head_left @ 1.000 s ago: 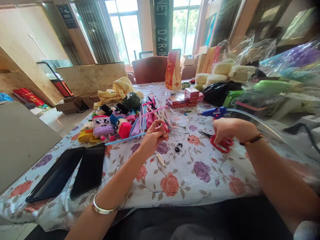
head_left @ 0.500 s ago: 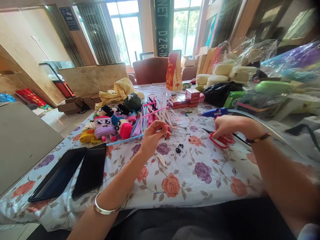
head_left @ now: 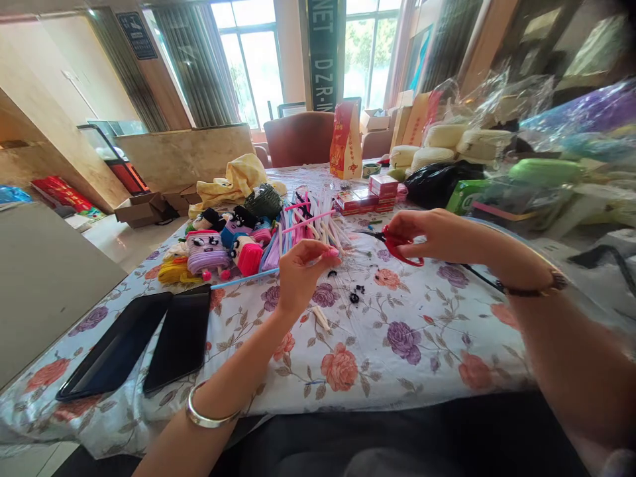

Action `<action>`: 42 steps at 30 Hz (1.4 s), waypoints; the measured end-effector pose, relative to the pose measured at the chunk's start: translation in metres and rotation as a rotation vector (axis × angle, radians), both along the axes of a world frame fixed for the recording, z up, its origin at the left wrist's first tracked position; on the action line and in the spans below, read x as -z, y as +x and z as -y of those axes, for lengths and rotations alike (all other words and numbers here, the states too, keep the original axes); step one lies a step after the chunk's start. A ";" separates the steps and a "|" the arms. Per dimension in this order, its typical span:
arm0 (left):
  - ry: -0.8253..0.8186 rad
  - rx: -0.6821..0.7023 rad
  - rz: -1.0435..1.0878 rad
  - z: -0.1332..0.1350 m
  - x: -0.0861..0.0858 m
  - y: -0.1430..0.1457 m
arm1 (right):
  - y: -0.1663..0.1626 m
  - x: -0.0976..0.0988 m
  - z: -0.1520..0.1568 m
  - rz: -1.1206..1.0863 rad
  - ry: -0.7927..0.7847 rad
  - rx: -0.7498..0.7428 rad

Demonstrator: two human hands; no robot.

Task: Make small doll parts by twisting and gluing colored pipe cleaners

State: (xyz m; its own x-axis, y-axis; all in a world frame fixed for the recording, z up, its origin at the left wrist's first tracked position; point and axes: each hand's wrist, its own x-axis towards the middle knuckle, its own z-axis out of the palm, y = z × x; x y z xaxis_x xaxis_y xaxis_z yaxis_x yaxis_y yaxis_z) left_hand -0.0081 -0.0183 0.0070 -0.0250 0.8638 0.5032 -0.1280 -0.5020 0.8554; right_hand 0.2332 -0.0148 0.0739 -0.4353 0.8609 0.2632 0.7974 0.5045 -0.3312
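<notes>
My right hand [head_left: 422, 235] grips red-handled scissors [head_left: 401, 250] in the air above the tablecloth, their dark blades pointing left toward my left hand. The thumb and fingers of my left hand [head_left: 304, 266] are pinched together. Whatever lies between its fingertips is too small to make out. Just below those fingertips is a small curved black piece [head_left: 332, 273]. A light blue fuzzy stem [head_left: 246, 278] runs from the dark tablets to behind my left hand. Farther back lies a pile of white, pink and purple pipe cleaners [head_left: 308, 225]. Black fuzzy scraps [head_left: 354, 297] lie between my hands.
Two black tablets [head_left: 181, 338] lie at the left. Colourful yarn-like dolls [head_left: 209, 253] and a dark green basket [head_left: 264, 201] sit behind them. Small red boxes [head_left: 382, 187], a red paper bag [head_left: 346, 142] and a black plastic bag [head_left: 440, 182] stand farther back. A cream scrap [head_left: 321, 319] lies in front.
My right hand has lifted the scissors off the table and brought them left, toward my left hand. The blue glue gun is now hidden behind my right hand. My left hand has shifted slightly.
</notes>
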 end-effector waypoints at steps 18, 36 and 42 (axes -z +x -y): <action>-0.257 0.132 0.256 -0.006 0.002 0.002 | -0.042 0.038 -0.011 -0.138 0.448 -0.085; -0.277 0.090 0.263 -0.005 0.001 0.002 | -0.040 0.044 -0.012 -0.431 -0.466 -0.301; -0.225 0.075 0.265 -0.007 0.002 0.001 | -0.047 0.040 -0.006 -0.414 -0.524 -0.380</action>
State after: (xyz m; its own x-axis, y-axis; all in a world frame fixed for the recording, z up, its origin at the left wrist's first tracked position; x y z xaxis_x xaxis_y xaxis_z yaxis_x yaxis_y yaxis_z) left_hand -0.0072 -0.0116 0.0049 -0.0614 0.9566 0.2850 -0.3895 -0.2858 0.8756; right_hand 0.1865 -0.0091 0.0334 -0.6811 0.7290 0.0679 0.3592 0.4136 -0.8366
